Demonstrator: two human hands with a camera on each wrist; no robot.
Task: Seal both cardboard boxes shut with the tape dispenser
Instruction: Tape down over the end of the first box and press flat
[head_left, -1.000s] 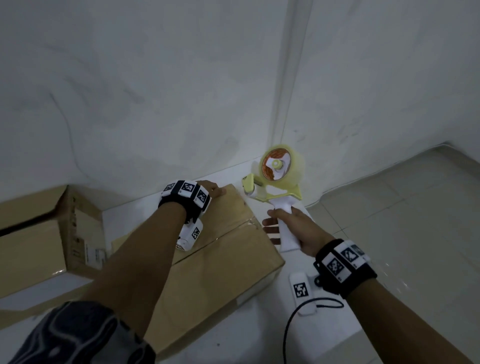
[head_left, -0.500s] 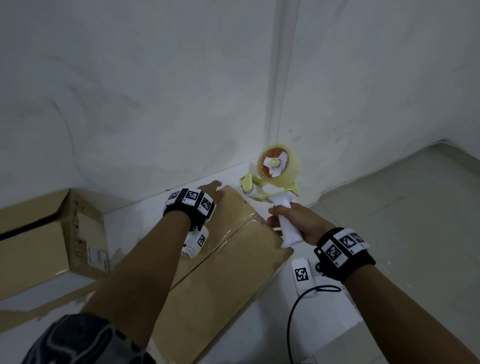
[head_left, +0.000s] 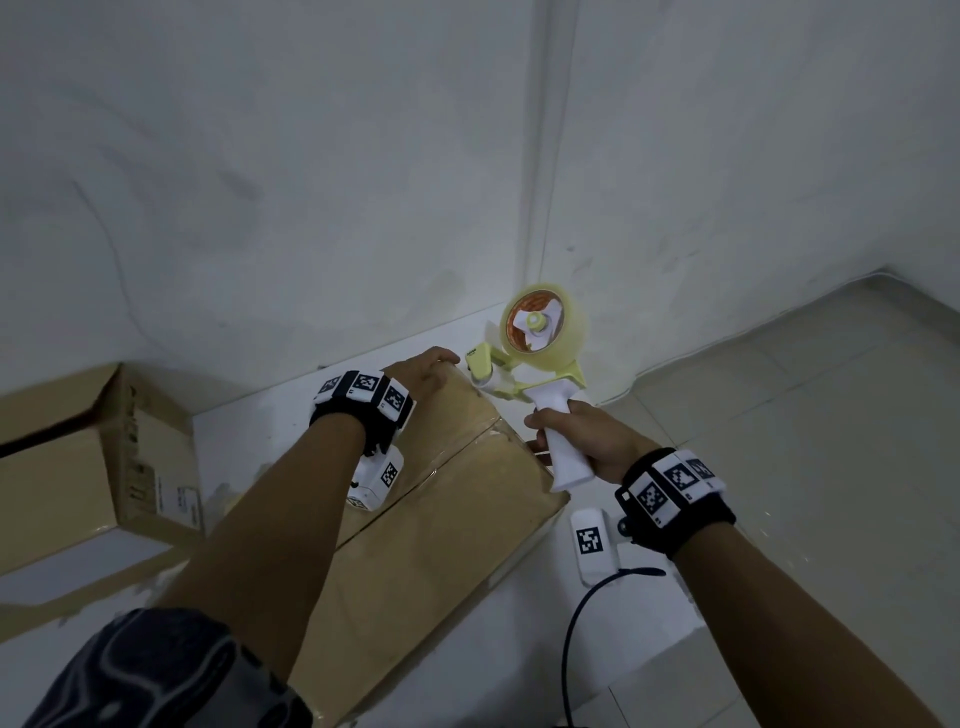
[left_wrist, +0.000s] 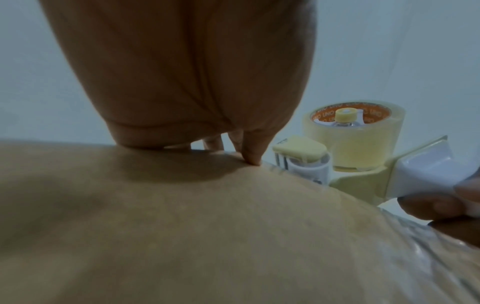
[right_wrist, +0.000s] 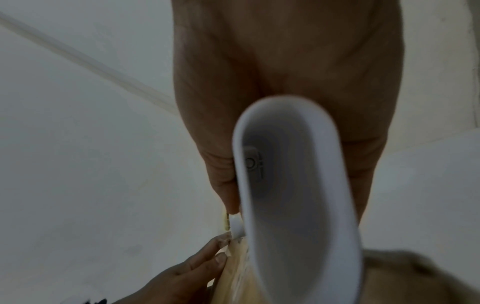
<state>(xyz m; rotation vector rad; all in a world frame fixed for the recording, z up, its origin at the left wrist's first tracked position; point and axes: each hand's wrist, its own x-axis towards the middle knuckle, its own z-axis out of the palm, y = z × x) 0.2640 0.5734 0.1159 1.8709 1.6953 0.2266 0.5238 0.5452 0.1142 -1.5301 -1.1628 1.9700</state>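
A closed cardboard box (head_left: 447, 525) lies in front of me with clear tape along its centre seam. My left hand (head_left: 423, 371) rests on the box's far corner, fingers curled over the far edge (left_wrist: 249, 148). My right hand (head_left: 587, 441) grips the white handle (right_wrist: 293, 185) of the yellow-green tape dispenser (head_left: 540, 343), whose roller end (left_wrist: 303, 164) sits at the box's far edge beside the left fingers. A clear tape roll (left_wrist: 353, 131) sits on the dispenser. A second cardboard box (head_left: 78, 467) stands at the left with a flap raised.
Two white walls meet in a corner (head_left: 556, 208) just behind the box. Pale floor tiles (head_left: 805, 415) stretch to the right. A black cable (head_left: 576, 634) hangs from my right wrist camera. A patterned sleeve (head_left: 156, 670) shows at bottom left.
My right hand closed round the dispenser handle and carried the dispenser left to the box's far edge. My left hand slid a little along the far corner.
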